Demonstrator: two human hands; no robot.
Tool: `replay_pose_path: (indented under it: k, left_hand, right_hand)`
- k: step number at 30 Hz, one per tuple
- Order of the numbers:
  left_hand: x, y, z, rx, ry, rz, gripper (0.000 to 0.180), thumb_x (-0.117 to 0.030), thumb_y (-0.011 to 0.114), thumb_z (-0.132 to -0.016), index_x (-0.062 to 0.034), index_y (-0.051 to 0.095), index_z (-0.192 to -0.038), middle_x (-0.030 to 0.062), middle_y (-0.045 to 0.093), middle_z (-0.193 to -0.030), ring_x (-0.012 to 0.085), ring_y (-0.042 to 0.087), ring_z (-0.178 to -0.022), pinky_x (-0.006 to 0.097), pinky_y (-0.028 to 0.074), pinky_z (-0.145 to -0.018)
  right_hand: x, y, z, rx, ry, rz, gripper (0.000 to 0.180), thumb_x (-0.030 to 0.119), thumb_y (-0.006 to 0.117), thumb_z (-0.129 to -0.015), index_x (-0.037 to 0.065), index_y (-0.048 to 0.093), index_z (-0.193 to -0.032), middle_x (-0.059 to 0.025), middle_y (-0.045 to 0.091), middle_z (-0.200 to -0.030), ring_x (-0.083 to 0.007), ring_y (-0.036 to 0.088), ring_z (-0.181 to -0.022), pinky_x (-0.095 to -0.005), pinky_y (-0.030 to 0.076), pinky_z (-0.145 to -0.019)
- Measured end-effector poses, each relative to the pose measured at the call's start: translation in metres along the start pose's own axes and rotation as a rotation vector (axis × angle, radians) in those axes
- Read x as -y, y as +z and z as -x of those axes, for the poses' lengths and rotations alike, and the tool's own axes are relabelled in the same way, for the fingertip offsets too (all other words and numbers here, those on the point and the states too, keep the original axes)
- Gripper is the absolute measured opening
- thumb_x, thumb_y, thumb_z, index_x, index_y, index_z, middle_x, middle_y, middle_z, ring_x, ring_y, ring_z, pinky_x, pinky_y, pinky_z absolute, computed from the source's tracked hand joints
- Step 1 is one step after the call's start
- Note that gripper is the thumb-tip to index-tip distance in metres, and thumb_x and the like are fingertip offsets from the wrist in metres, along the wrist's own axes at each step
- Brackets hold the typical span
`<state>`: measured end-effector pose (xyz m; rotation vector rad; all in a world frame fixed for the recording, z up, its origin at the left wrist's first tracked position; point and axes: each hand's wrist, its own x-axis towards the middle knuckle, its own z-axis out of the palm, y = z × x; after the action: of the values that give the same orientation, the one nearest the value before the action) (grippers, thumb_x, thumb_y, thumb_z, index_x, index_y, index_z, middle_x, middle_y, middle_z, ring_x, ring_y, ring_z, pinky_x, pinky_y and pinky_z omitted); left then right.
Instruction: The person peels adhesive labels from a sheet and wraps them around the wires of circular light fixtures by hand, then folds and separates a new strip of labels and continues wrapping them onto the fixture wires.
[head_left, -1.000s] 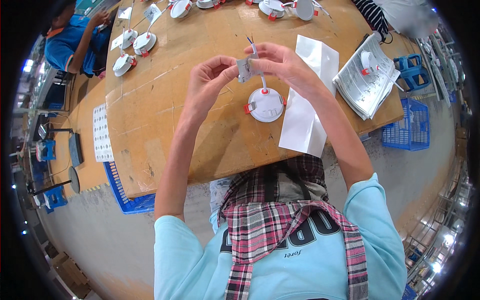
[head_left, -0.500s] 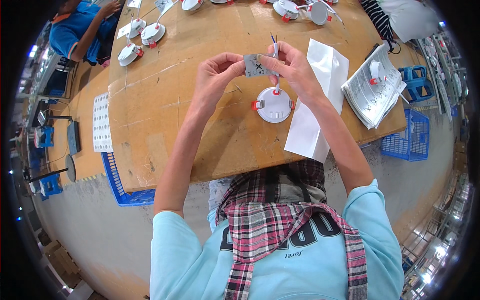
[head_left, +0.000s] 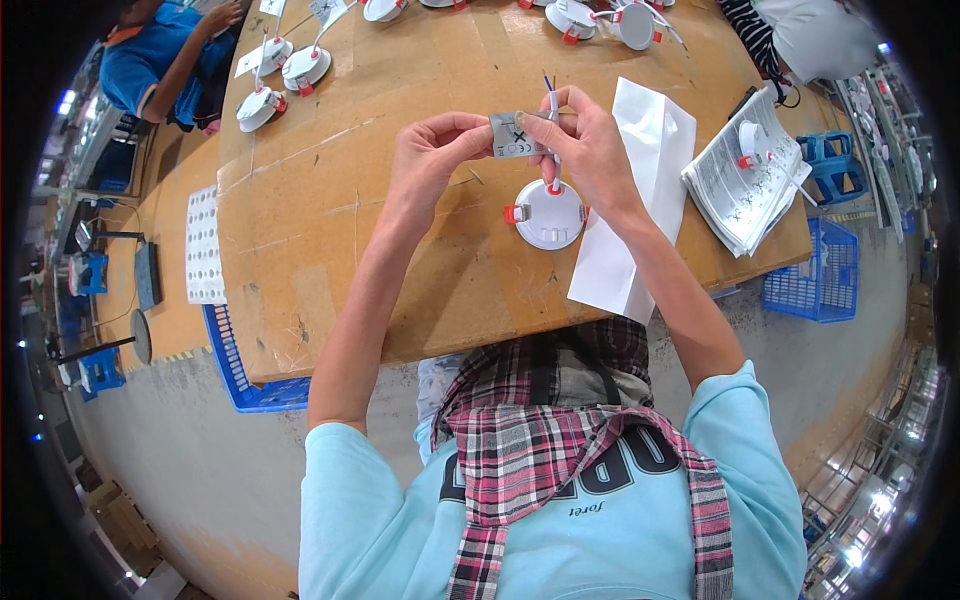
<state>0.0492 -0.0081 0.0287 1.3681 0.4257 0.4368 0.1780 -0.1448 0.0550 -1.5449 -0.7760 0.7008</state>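
Note:
A small silver-grey printed label (head_left: 507,137) stretches between my two hands above the table. My left hand (head_left: 432,160) pinches its left end between thumb and fingers. With its thumb on the label's right part, my right hand (head_left: 592,150) holds it against a white cable (head_left: 556,172). Bare wire ends, one of them blue, stick up past my right fingers. The cable runs down to a round white downlight (head_left: 549,228), which lies back-up on the table with red-ended spring clips at its sides. My fingers partly hide the label's right end.
A white glossy sheet (head_left: 640,150) lies beside my right forearm. Right of it, another downlight (head_left: 752,140) rests on a stack of printed sheets (head_left: 735,200). Several downlights (head_left: 306,66) stand along the far side of the brown table (head_left: 330,220). Two other people are at its far corners.
The label tilts slightly differently and sits a little lower. My right hand has shifted slightly with its fingers on the cable. The downlight has barely moved.

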Motion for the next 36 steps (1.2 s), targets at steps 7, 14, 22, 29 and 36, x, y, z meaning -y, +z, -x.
replay_pose_path:
  k: [7,14,22,29,36]
  left_hand:
    - [0.004,-0.002,-0.003,0.009,-0.07,0.14,0.019,-0.015,0.067,-0.085,0.003,0.069,-0.092,0.0092,0.068,-0.085,0.0141,0.065,-0.078,0.028,0.053,-0.079]
    - [0.007,-0.004,-0.005,0.042,-0.109,0.114,0.021,-0.013,0.062,-0.088,0.0039,0.066,-0.099,0.0099,0.068,-0.092,0.015,0.065,-0.086,0.031,0.052,-0.087]
    - [0.002,-0.016,-0.006,-0.027,-0.082,0.208,0.024,-0.012,0.054,-0.093,0.0035,0.064,-0.109,0.0096,0.068,-0.098,0.0157,0.065,-0.09,0.03,0.052,-0.085]
    - [0.004,0.013,0.001,0.036,-0.079,0.058,0.026,-0.019,0.06,-0.091,0.0024,0.064,-0.105,0.0077,0.068,-0.094,0.0135,0.065,-0.088,0.028,0.052,-0.082]
    - [0.009,0.009,-0.002,0.057,-0.088,0.081,0.024,-0.024,0.064,-0.09,-0.0001,0.067,-0.096,0.0053,0.068,-0.086,0.0107,0.064,-0.08,0.025,0.051,-0.079]
  right_hand:
    - [0.004,0.004,0.004,-0.004,-0.013,0.026,0.023,0.019,0.064,-0.089,0.0,0.055,-0.094,-0.0048,0.061,-0.061,-0.0059,0.053,-0.046,-0.0194,0.037,-0.041]
    - [0.007,0.007,0.007,-0.045,-0.011,0.073,0.021,0.018,0.064,-0.089,-0.001,0.055,-0.093,-0.0059,0.062,-0.062,-0.006,0.052,-0.046,-0.0202,0.038,-0.04]
    - [0.009,0.003,0.009,-0.124,-0.021,0.119,0.018,0.016,0.062,-0.089,0.0,0.053,-0.092,-0.0069,0.061,-0.061,-0.0064,0.052,-0.045,-0.0208,0.038,-0.04]
    - [0.007,0.009,0.01,-0.101,-0.013,0.078,0.02,0.018,0.06,-0.091,0.0,0.053,-0.093,-0.0078,0.062,-0.062,-0.0069,0.054,-0.046,-0.0214,0.038,-0.04]
    - [-0.002,-0.003,0.006,-0.064,-0.043,0.069,0.032,0.025,0.051,-0.097,-0.005,0.055,-0.106,-0.0102,0.067,-0.069,-0.0124,0.063,-0.053,-0.0234,0.046,-0.047]
